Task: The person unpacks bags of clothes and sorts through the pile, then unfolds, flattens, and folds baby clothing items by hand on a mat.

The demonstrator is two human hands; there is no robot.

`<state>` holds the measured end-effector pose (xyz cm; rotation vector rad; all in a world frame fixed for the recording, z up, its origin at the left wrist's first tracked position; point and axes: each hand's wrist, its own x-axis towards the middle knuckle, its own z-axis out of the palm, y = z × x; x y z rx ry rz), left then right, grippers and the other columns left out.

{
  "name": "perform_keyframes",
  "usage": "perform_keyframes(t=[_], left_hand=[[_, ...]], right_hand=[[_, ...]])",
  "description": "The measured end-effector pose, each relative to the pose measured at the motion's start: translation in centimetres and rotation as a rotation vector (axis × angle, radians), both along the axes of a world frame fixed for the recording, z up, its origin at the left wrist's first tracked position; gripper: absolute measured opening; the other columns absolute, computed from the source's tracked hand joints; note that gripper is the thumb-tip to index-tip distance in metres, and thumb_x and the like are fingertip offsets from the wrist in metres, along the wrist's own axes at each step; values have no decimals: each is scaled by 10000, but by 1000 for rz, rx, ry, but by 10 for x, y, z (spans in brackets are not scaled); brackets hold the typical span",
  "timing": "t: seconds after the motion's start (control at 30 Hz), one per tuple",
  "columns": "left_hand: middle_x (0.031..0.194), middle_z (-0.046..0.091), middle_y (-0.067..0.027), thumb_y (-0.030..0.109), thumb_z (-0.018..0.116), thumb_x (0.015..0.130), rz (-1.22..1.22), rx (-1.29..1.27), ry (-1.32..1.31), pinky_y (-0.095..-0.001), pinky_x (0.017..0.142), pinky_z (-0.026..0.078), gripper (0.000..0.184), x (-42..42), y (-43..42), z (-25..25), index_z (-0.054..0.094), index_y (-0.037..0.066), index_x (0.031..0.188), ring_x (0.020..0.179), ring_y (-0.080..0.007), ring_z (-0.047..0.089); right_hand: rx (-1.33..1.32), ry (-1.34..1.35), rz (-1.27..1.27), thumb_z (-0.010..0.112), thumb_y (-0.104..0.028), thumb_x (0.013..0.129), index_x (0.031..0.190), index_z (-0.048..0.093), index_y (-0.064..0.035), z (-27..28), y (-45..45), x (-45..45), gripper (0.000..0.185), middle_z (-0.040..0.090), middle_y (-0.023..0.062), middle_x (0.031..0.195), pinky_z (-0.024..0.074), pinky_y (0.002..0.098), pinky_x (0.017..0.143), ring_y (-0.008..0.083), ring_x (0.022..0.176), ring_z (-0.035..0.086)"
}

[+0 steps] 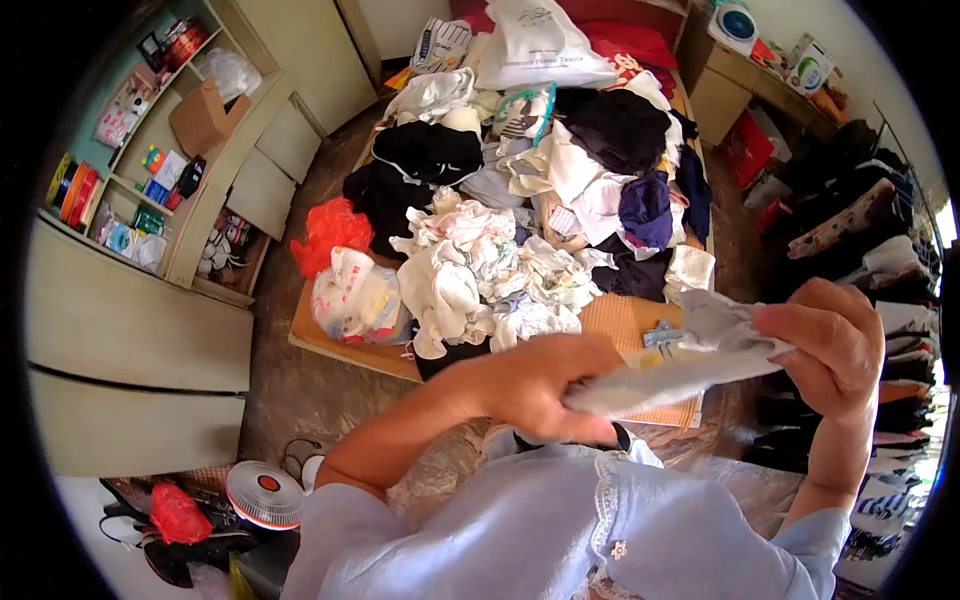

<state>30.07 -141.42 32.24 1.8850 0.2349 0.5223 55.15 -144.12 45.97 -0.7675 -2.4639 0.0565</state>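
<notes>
A light grey-white piece of cloth (668,385) is stretched between my two hands in front of my chest; its kind I cannot make out. My left hand (545,385) grips one end, fingers and thumb closed round it. At the other end my right hand (830,345) pinches a bunched part of the cloth, raised higher. Beyond my hands, on a bed (610,318) with a tan mat, lies a big heap of clothes (470,245). Whites, blacks and a dark purple garment (647,210) show in it.
A white bag (535,50) stands behind the heap; a red plastic bag (330,235) and a clear bag (355,300) sit at its left. Shelves (140,180) line the left wall. Hanging clothes (860,240) fill the right. A fan (265,493) stands lower left.
</notes>
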Motion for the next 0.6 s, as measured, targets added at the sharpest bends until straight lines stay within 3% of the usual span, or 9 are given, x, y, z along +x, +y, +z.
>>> perform_keyframes(t=[0.07, 0.1, 0.17, 0.27, 0.37, 0.4, 0.47, 0.5, 0.6], left_hand=[[1004, 518, -105, 240, 711, 687, 52, 154, -83, -295, 776, 392, 422, -6, 19, -1, 501, 49, 999, 916, -205, 512], [1020, 511, -111, 208, 712, 678, 66, 119, -147, -297, 792, 383, 392, -7, 20, 9, 491, 51, 960, 930, -197, 505], [1012, 520, -110, 153, 733, 658, 48, -82, -257, -294, 805, 372, 393, -7, 19, 20, 465, 54, 927, 933, -174, 500], [931, 524, -41, 190, 738, 686, 303, -66, 3, -232, 722, 396, 429, -9, 7, 32, 453, 56, 978, 843, -112, 497], [915, 503, -27, 216, 721, 712, 302, -296, -117, -211, 653, 396, 426, -6, 2, 23, 470, 47, 1012, 783, -82, 482], [857, 506, -4, 240, 693, 746, 308, -206, -164, -210, 589, 386, 399, -7, -2, 18, 489, 48, 1030, 712, -61, 474], [789, 508, 13, 249, 678, 761, 317, -307, 21, -209, 546, 373, 328, -22, -18, 21, 514, 60, 974, 664, -52, 468], [738, 508, 16, 233, 661, 775, 321, -163, -13, -211, 517, 362, 259, -25, -23, 15, 528, 72, 929, 629, -61, 471], [741, 520, -40, 135, 672, 738, 266, 85, -109, -261, 525, 386, 205, -24, -35, 31, 542, 75, 884, 599, -156, 500]], right_hand=[[41, -38, 21, 681, -122, 659, 928, 610, -19, 3, 3, 1, 297, 524, 64, 577, 366, 259, 355, 142, 436, 524], [22, -97, -34, 632, -116, 687, 910, 595, -22, 1, 3, 4, 245, 605, 85, 722, 424, 268, 434, 193, 516, 559], [8, -27, -67, 616, -61, 682, 914, 592, -14, -5, 14, 8, 238, 620, 104, 775, 445, 295, 465, 212, 555, 576], [-4, 11, -132, 593, -18, 676, 932, 583, -9, -6, 21, 11, 256, 626, 123, 819, 458, 309, 505, 235, 584, 583], [26, 7, -94, 588, -17, 667, 905, 583, 2, -17, 14, 18, 239, 629, 127, 834, 444, 320, 497, 250, 564, 566], [22, 36, -40, 592, -18, 656, 897, 588, -3, -17, 6, 16, 241, 621, 94, 785, 427, 313, 484, 227, 541, 551], [-25, -38, -17, 655, -89, 673, 914, 615, -12, -9, -14, 16, 256, 565, 106, 604, 434, 280, 383, 182, 440, 552], [-76, 47, -9, 674, -129, 641, 902, 624, -19, -6, -24, 12, 288, 551, 90, 572, 422, 291, 372, 176, 426, 543], [-188, 93, 13, 706, -242, 588, 915, 626, -16, -17, -41, 18, 405, 541, 71, 551, 396, 300, 370, 177, 417, 537]])
